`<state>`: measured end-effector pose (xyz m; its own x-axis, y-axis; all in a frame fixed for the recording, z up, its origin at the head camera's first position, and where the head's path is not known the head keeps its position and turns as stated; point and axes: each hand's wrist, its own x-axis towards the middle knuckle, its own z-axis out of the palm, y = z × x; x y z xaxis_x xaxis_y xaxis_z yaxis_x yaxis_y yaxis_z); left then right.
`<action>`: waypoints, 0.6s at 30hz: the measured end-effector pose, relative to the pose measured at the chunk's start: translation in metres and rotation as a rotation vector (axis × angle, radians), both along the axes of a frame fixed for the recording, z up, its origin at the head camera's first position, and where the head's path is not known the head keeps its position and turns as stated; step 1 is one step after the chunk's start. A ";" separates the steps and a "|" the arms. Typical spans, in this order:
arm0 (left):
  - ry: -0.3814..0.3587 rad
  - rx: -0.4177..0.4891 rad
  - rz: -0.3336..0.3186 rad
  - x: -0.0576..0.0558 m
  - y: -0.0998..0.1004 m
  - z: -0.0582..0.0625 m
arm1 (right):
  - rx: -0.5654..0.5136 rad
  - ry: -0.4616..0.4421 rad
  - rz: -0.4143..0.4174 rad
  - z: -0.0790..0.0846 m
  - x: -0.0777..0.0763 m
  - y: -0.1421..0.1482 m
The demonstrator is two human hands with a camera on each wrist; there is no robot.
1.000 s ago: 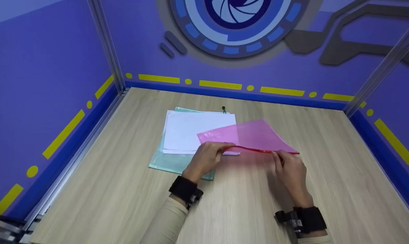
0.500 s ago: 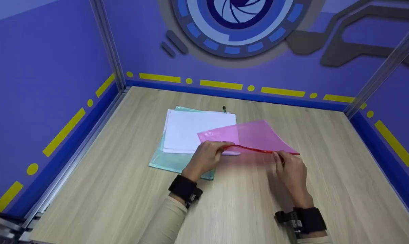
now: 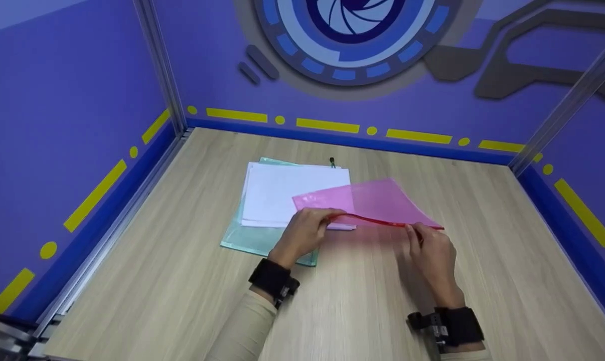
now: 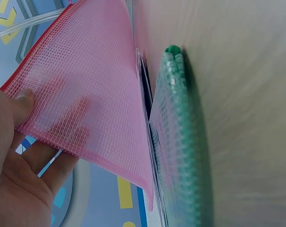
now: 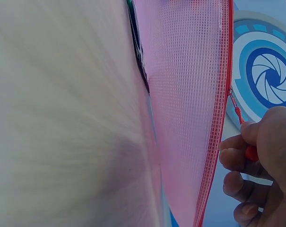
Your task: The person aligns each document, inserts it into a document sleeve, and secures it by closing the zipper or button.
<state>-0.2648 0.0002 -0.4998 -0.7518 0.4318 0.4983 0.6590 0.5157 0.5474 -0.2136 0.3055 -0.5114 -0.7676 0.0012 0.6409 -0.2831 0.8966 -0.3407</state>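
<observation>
A pink mesh zipper pouch (image 3: pixel 375 198) is raised at its near edge, and its far part overlaps the white papers in the head view. Along that raised edge runs a red zipper (image 3: pixel 372 219). My left hand (image 3: pixel 305 233) pinches the left end of the edge; in the left wrist view the thumb lies on the near face, with fingers showing through the mesh behind. My right hand (image 3: pixel 433 253) pinches the zipper's red pull cord (image 5: pixel 238 112) between thumb and fingertips, near the right end. The zipper looks closed left of the slider.
White papers (image 3: pixel 282 193) lie on a green mesh pouch (image 3: pixel 252 238) left of centre on the wooden table (image 3: pixel 172 281). A small dark-tipped cord (image 3: pixel 332 161) sticks out past the papers' far edge. Purple panels (image 3: pixel 222 85) stand around the table's back and sides.
My right hand has shifted very slightly to the right with the pull cord. The left hand and the pouch hold nearly the same place.
</observation>
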 end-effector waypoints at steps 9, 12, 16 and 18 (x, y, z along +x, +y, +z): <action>-0.003 0.004 0.001 -0.001 0.000 0.000 | -0.016 -0.005 -0.016 0.001 0.001 0.002; 0.002 0.002 0.009 -0.001 0.000 0.000 | -0.011 0.017 -0.011 0.001 0.000 0.003; 0.013 0.002 0.004 -0.001 0.000 0.000 | -0.010 0.039 -0.001 0.001 0.000 0.004; 0.012 0.003 0.002 -0.001 0.000 0.000 | -0.017 0.043 -0.004 0.001 0.000 0.005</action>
<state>-0.2654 0.0005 -0.4996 -0.7465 0.4288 0.5088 0.6646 0.5156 0.5408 -0.2135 0.3102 -0.5101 -0.7392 0.0148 0.6734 -0.2947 0.8919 -0.3431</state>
